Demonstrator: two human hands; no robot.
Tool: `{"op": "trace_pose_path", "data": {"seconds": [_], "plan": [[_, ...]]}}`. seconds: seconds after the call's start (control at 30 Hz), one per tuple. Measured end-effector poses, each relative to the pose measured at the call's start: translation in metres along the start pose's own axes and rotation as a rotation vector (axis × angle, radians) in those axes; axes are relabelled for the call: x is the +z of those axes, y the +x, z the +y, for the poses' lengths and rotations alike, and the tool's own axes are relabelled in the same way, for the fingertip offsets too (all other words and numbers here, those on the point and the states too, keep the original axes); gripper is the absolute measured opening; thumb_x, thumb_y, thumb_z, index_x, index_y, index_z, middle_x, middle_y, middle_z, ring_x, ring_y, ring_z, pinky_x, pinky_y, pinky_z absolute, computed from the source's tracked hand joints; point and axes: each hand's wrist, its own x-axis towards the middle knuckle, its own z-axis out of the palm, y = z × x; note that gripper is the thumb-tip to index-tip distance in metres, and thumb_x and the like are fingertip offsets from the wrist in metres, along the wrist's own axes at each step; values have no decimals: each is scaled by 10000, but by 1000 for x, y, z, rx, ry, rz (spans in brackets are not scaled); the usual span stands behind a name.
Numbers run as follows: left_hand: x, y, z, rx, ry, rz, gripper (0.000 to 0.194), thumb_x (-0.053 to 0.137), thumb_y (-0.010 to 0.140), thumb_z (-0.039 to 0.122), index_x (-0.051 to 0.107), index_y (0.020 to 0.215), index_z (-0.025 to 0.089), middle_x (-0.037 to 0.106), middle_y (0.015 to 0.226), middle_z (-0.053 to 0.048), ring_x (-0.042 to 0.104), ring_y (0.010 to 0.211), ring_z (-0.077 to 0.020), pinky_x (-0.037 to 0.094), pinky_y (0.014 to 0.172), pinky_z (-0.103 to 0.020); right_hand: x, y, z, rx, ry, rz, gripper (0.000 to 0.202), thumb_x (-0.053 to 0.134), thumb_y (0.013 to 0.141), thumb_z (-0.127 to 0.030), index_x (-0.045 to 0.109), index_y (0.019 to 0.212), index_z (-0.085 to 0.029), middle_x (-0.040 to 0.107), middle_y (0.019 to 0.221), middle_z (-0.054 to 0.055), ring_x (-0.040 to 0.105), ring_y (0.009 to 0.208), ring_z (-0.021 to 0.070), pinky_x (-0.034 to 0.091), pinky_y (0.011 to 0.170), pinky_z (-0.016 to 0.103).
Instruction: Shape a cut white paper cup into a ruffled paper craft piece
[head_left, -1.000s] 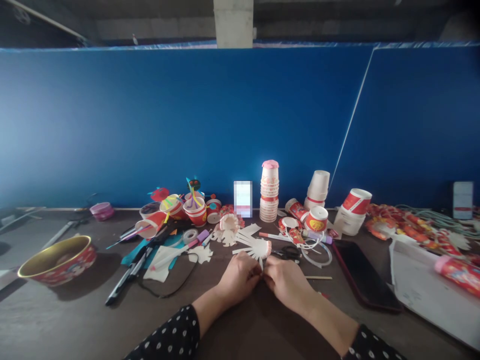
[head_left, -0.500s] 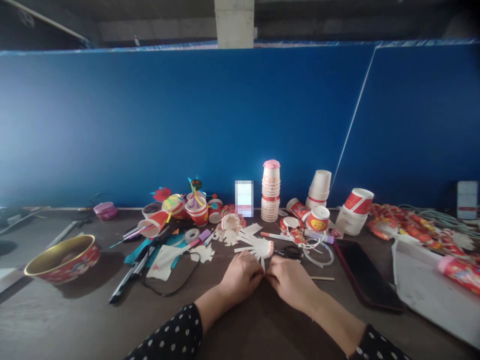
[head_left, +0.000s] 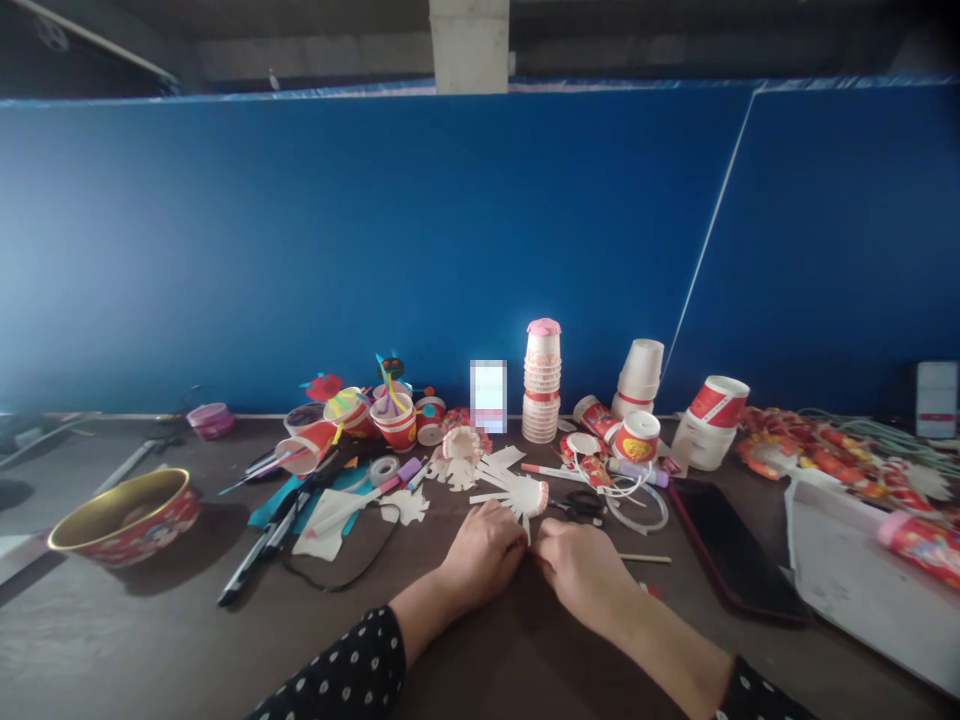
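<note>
A cut paper cup point(head_left: 519, 494), its white strips fanned out, lies flat just beyond my hands at the middle of the table. My left hand point(head_left: 487, 545) has its fingers curled round the near end of one strip. From the other side my right hand point(head_left: 574, 560) comes close to the same strip, its fingers pinched together; the fingertips of both hands nearly meet and partly hide what is between them. Black scissors point(head_left: 577, 504) lie just behind my right hand. Another cut cup point(head_left: 459, 458) with white petals is behind my left hand.
A gold-rimmed red bowl point(head_left: 124, 518) stands left, near black pens point(head_left: 259, 560) and teal paper point(head_left: 281, 502). Behind are a tall cup stack point(head_left: 541, 385) and a white screen point(head_left: 489, 398). A dark phone point(head_left: 735, 550), white sheet point(head_left: 862, 575) and thin stick point(head_left: 645, 558) lie right.
My right hand has shifted very slightly downward, and a small red piece now shows on the table beside its wrist. My left hand has hardly moved.
</note>
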Motion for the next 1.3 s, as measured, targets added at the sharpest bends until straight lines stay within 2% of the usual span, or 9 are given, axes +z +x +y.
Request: {"op": "trace_pose_path", "data": {"seconds": [0.23,0.4,0.53,0.77,0.97,1.3], "plan": [[0,0,3,-31,63,-38,125,505,789,96,575,703,154,580,745,-41,507,780,-191,393,710,-294,3,2,1,-7,-44,-1,231,446,842,-175,643,722,-162,660,764,50,607,679,145,312,545,259],[4,-2,1,-30,100,-22,138,491,795,90,566,698,153,575,743,-45,502,768,-191,393,693,-295,1,2,-3,-77,-77,-24,247,398,856,-139,617,743,-151,658,789,68,607,729,168,341,592,268],[5,-3,1,-23,113,-5,135,501,781,86,566,683,152,575,729,-43,500,763,-194,387,680,-297,-2,2,-5,-69,-60,-58,253,383,859,-112,612,754,-146,655,821,77,600,758,163,362,628,252],[0,-3,0,9,32,6,94,552,730,99,605,682,160,585,718,-38,500,767,-191,389,722,-303,-2,4,-6,-49,-3,-87,255,376,844,-68,622,821,-132,653,882,92,594,829,168,383,706,238],[1,-4,0,-5,8,39,135,539,736,93,615,653,167,586,708,-36,498,750,-187,384,719,-305,-4,4,-4,-52,21,-61,273,361,865,-89,628,879,-143,653,875,84,597,841,166,386,702,231],[8,-4,1,-81,49,64,140,500,749,94,601,677,160,594,716,-49,503,749,-203,378,692,-311,-2,4,-5,-105,-70,-57,293,370,851,-50,652,868,-126,646,917,88,577,829,172,383,682,245]]}}
